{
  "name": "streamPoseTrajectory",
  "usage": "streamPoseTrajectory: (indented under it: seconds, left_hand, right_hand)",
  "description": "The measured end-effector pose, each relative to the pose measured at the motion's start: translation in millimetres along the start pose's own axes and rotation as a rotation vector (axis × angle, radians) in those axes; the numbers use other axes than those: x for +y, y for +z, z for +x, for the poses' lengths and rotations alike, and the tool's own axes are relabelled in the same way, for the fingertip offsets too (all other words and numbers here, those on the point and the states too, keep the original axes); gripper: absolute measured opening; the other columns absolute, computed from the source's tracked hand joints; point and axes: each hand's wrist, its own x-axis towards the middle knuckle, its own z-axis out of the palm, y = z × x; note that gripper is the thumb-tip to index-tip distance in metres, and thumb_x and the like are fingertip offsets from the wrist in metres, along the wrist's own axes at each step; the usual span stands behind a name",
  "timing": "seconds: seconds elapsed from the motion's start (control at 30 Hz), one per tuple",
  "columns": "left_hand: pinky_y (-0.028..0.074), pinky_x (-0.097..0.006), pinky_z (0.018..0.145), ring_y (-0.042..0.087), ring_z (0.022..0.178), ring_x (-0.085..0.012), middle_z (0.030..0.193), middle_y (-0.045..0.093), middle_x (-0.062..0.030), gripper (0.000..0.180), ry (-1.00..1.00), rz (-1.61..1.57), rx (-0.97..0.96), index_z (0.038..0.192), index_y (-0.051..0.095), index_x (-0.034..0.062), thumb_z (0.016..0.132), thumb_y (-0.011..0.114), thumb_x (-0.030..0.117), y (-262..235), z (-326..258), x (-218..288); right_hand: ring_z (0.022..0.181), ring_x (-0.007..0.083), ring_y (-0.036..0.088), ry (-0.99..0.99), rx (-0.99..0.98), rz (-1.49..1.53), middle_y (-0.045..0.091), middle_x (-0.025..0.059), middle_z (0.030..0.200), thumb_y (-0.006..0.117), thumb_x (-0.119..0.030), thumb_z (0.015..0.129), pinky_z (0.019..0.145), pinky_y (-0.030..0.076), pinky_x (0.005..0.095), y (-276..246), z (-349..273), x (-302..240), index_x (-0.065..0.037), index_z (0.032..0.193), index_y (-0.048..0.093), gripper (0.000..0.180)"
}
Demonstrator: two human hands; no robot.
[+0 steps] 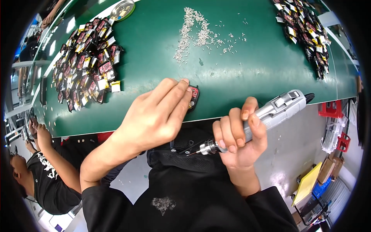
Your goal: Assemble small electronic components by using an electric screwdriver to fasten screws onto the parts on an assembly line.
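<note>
My left hand (158,112) reaches over the green table, its fingers together and resting on a small black case with a red circuit board (194,92) near the front edge. The fingers cover most of that case, so I cannot tell whether they grip it or only press on it. In my right hand (241,133) is a silver electric screwdriver (278,110), its bit pointing left and slightly down, in front of the table edge and apart from the case. Many loose small screws (197,33) lie scattered on the table beyond the case.
A large heap of similar black cases with boards and silver battery packs (87,63) lies at left, another heap (307,33) at far right. A round metal dish (123,10) stands at the back left. A co-worker (54,174) sits at left; red stools (331,109) stand at right.
</note>
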Motion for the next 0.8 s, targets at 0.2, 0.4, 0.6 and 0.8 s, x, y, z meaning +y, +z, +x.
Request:
streamPoseTrajectory:
  seconds: [0.2,0.4,0.6,0.8]
  left_hand:
    - [0.054,-0.028,0.063,0.058,0.081,-0.0241,0.094,0.061,-0.0210,0.029,0.103,0.018,-0.002,0.087,0.062,-0.0126,0.062,0.062,0.003,5,11,11]
    - [0.053,-0.028,0.063,0.059,0.076,-0.0249,0.093,0.062,-0.0239,0.031,0.181,0.095,0.010,0.086,0.063,-0.0136,0.060,0.063,0.003,8,8,10]
    - [0.054,-0.029,0.066,0.059,0.080,-0.0276,0.096,0.062,-0.0260,0.032,0.171,0.177,0.034,0.086,0.063,-0.0141,0.060,0.063,0.005,11,2,18]
    - [0.053,-0.035,0.063,0.059,0.084,-0.0307,0.108,0.059,-0.0240,0.036,-0.054,-0.163,-0.135,0.097,0.059,-0.0147,0.064,0.066,-0.004,0,0,15]
  right_hand:
    - [0.042,0.0130,0.040,0.021,0.202,-0.052,0.039,0.0022,0.053,0.045,-0.010,0.092,0.046,0.038,0.0282,11,-9,30,-0.006,0.094,0.043,0.005]
    - [0.043,0.0125,0.039,-0.015,0.229,-0.125,0.039,0.0031,0.054,0.046,-0.008,0.091,0.044,0.037,0.0264,7,-9,33,-0.004,0.094,0.042,0.006]
    - [0.042,0.0126,0.038,-0.022,0.227,-0.145,0.039,0.0033,0.054,0.045,-0.006,0.090,0.043,0.037,0.0267,8,-8,31,-0.004,0.095,0.042,0.006]
    - [0.039,0.0113,0.037,-0.021,-0.085,-0.241,0.040,0.0030,0.053,0.047,-0.011,0.091,0.042,0.036,0.0271,9,6,-15,-0.005,0.098,0.042,0.011]
